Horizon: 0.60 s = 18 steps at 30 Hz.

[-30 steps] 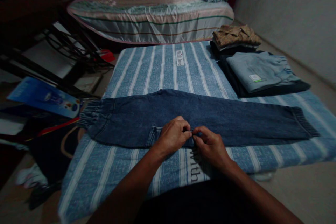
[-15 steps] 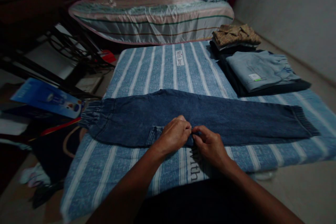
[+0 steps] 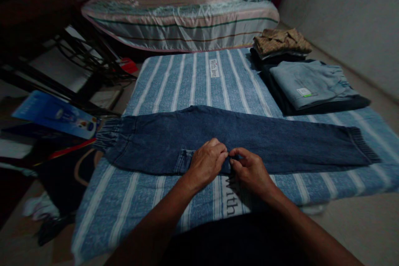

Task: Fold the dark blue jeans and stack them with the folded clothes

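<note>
A pair of dark blue jeans (image 3: pixel 280 141) lies folded lengthwise across the striped cloth, its gathered elastic waist to the left and a ribbed cuff to the right. My left hand (image 3: pixel 209 160) rests on the middle of the leg, beside a stitched pocket (image 3: pixel 185 160), fingers curled in a pinch on the denim. Close by on its right, my right hand (image 3: pixel 251 170) pinches a small dark bit of the jeans between thumb and forefinger. The fingertips of both hands nearly meet near the front edge, and they hide the exact spot gripped.
The blue striped cloth (image 3: pixel 174 83) covers the low surface. Folded light blue jeans (image 3: pixel 311 83) lie on dark clothes at right, with a brown patterned garment (image 3: pixel 282 41) behind. A blue box (image 3: pixel 56 114) stands at left; a draped bed (image 3: pixel 187 29) is beyond.
Both hands stay in nearly the same place, with only slight finger movement at the pinch. The jeans have not shifted noticeably.
</note>
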Motion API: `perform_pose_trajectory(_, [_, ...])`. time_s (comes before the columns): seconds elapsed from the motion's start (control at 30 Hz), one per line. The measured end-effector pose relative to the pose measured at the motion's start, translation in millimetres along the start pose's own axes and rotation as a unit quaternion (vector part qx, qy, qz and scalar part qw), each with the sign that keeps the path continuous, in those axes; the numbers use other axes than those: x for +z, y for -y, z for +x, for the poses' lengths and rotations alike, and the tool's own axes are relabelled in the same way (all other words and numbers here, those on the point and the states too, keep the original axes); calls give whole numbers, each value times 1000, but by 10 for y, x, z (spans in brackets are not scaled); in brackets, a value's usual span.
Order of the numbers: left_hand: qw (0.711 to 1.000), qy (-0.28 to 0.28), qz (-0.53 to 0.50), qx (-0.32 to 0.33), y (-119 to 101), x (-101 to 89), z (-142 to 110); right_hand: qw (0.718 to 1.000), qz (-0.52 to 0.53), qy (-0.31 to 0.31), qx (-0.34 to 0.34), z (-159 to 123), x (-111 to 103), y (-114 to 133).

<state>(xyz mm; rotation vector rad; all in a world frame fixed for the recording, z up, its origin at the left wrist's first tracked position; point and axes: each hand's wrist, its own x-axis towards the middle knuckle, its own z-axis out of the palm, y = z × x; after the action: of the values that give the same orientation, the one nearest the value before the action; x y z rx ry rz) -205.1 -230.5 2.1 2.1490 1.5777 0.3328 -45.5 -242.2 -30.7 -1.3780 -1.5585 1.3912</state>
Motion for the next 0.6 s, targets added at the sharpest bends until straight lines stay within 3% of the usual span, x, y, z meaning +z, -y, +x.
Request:
perform_pose_trajectory(0.37, [975, -209, 29, 72, 17, 277, -173, 994, 88, 25, 65, 23, 4, 58])
perform_pose_trajectory(0.6, [957, -242, 90, 130, -110, 391, -396, 991, 116, 21, 62, 23, 27, 33])
